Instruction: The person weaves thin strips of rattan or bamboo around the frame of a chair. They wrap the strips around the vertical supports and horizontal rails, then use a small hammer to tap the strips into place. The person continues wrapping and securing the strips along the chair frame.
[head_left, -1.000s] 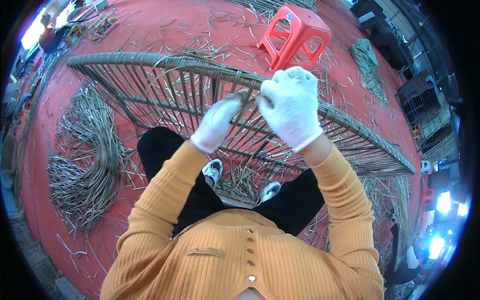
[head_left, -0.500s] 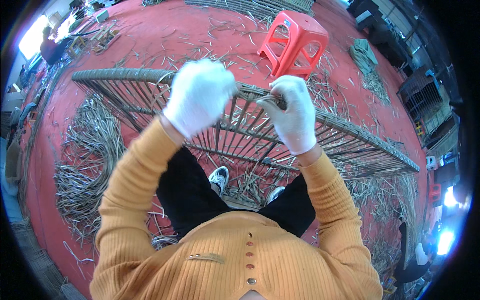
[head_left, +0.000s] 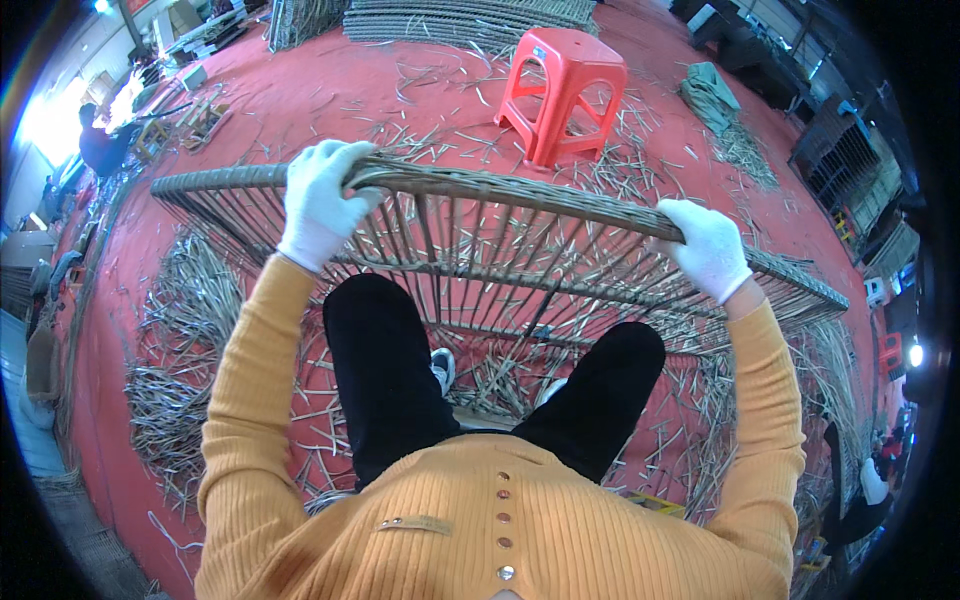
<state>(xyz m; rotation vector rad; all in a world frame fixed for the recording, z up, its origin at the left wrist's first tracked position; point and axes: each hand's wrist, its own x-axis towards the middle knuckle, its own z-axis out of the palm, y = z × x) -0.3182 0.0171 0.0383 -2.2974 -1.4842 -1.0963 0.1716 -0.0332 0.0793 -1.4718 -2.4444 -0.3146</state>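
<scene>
A long woven wicker frame (head_left: 520, 192) stands across in front of my knees, with a thick braided top rim and many thin upright rods below it. Toward the left part of that rim, my white-gloved left hand (head_left: 325, 203) is closed round it, thumb on the near side. My right hand (head_left: 705, 248), also in a white glove, grips the same rim well to the right, its fingertips hooked over the edge. Loose strand ends lie along the rim beside my left hand. The far side of the fingers is partly hidden.
A red plastic stool (head_left: 565, 90) stands beyond the frame. A heap of cut strips (head_left: 185, 370) lies to the left, and scraps litter the red floor (head_left: 420, 110). Stacked woven panels (head_left: 465, 22) are at the back, a green cloth (head_left: 710, 95) at the far right.
My hands were close together working strands near the rim's middle. Now they are spread apart, the left moved left and the right moved right, both gripping the rim.
</scene>
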